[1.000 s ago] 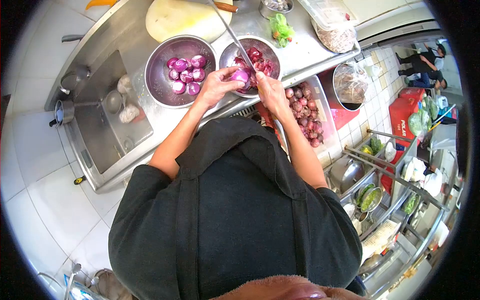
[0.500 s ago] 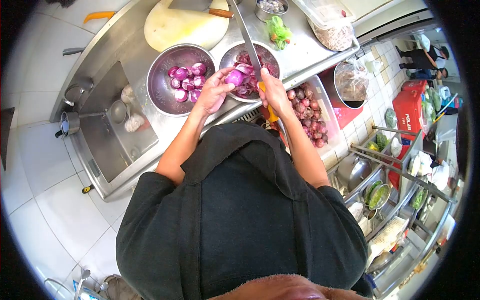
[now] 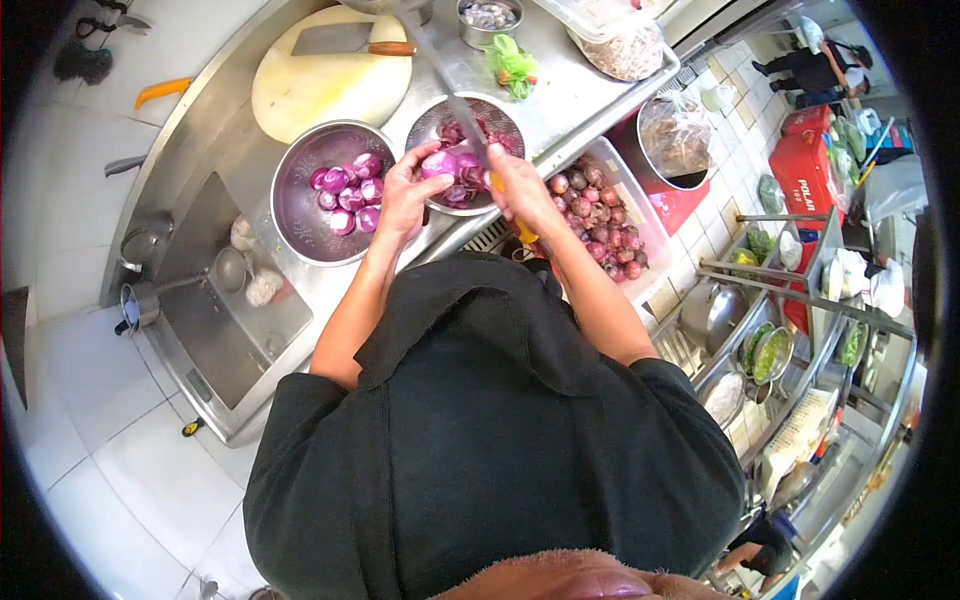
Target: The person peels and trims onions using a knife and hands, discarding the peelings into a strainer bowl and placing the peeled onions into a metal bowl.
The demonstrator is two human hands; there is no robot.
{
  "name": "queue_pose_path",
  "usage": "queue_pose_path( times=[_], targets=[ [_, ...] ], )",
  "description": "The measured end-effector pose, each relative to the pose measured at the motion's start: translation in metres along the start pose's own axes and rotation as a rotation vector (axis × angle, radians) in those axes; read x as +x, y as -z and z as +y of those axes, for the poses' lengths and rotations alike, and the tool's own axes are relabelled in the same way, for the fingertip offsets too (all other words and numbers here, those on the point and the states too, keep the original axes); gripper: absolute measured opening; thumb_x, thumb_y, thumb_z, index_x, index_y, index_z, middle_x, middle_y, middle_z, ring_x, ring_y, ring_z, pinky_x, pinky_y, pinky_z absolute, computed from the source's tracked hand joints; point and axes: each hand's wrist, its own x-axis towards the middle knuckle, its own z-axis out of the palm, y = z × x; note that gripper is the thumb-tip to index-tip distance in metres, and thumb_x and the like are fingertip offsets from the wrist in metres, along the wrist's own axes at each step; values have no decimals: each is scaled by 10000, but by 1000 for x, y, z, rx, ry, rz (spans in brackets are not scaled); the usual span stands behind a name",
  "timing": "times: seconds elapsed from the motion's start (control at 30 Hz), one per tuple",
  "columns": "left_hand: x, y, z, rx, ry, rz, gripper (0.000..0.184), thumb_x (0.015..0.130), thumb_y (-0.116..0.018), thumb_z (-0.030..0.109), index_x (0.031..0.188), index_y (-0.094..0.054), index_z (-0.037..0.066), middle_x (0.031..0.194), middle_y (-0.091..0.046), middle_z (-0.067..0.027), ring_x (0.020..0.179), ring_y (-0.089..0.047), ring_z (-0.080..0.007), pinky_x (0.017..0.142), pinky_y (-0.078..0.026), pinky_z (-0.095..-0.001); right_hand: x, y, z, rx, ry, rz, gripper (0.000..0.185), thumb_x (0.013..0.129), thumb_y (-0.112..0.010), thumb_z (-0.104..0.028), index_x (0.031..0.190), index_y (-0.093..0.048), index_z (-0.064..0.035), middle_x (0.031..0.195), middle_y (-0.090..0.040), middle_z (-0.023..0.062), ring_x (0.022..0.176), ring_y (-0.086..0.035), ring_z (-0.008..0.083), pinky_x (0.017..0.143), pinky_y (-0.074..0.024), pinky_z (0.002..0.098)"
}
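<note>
Presently: one purple onion (image 3: 438, 165), above the near-left rim of the bowl of peelings (image 3: 427, 122); left hand (image 3: 403, 202), grip closed round it by the fingers. Right hand (image 3: 524, 188), grip clenched on the yellow handle of a long knife (image 3: 447, 85). Advisable: strokes short, onion turned to the blade, edge clear of left fingertips, skins falling inside.
</note>
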Motion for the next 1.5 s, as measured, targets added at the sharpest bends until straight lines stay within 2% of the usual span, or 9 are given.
queue_pose_path(
  times=[0.17,0.37,0.73,0.97,1.1,1.23,1.27,1.37,1.5],
  targets=[
    [-2,-1,7,-479,83,-90,593,803,-680,-80,1363,-493,-28,1196,-634,-128,1074,-635,-197,978,-500,-321,2,8,-4,34,3,-20,633,1009,-401,-616,739,-550,-63,508,-461,19,396,-426,125,394,-341,277],
    [4,-6,-9,-151,69,97,484,826,-673,-120,1280,-547,-10,1118,-643,-115,981,-654,-180,879,-542,-292,-4,6,-11,-15,46,31,624,1000,-422,-624,770,-571,-63,524,-465,10,419,-432,111,412,-339,278],
    [-13,12,10,-246,115,-395,560,826,-693,41,1358,-536,-37,1353,-589,-160,1251,-567,-236,1078,-436,-372,15,15,11,20,44,92,666,986,-429,-643,712,-547,-47,503,-464,19,383,-425,127,371,-334,286],
    [-28,31,30,-243,-7,-282,610,800,-660,77,1373,-510,-67,1366,-575,-183,1269,-554,-267,1115,-406,-400,29,23,25,152,-114,103,588,995,-428,-628,819,-537,-78,542,-454,0,398,-401,106,370,-322,264],
    [-32,66,51,18,-125,35,549,789,-665,-9,1329,-567,-16,1269,-627,-134,1090,-631,-204,969,-508,-316,15,24,23,105,-94,122,569,1008,-439,-575,805,-555,-57,517,-468,17,408,-444,133,389,-353,289],
    [-20,128,46,799,-286,343,495,786,-771,-14,1263,-649,46,1176,-670,-72,1014,-644,-145,908,-529,-289,-5,48,55,120,-8,175,535,1022,-440,-538,817,-565,-59,520,-475,17,401,-450,119,382,-351,281],
    [-17,132,41,768,-295,332,477,774,-785,-8,1232,-668,52,1196,-662,-86,1032,-644,-161,913,-534,-307,-14,59,63,106,-3,207,539,1016,-447,-549,819,-566,-61,531,-479,13,412,-458,114,393,-359,275],
    [-8,151,35,1492,-432,155,489,758,-802,117,1229,-679,72,1244,-627,-182,1154,-601,-325,1017,-468,-403,-55,93,75,93,-7,309,540,1015,-450,-568,806,-562,-83,561,-505,-2,426,-455,87,406,-358,239],
    [-8,80,34,1492,-580,293,419,809,-759,144,1216,-690,71,1344,-578,-193,1190,-571,-344,1040,-425,-439,-100,146,111,35,-69,593,544,996,-472,-593,860,-594,-80,583,-515,0,429,-451,82,410,-359,245]
  ],
)
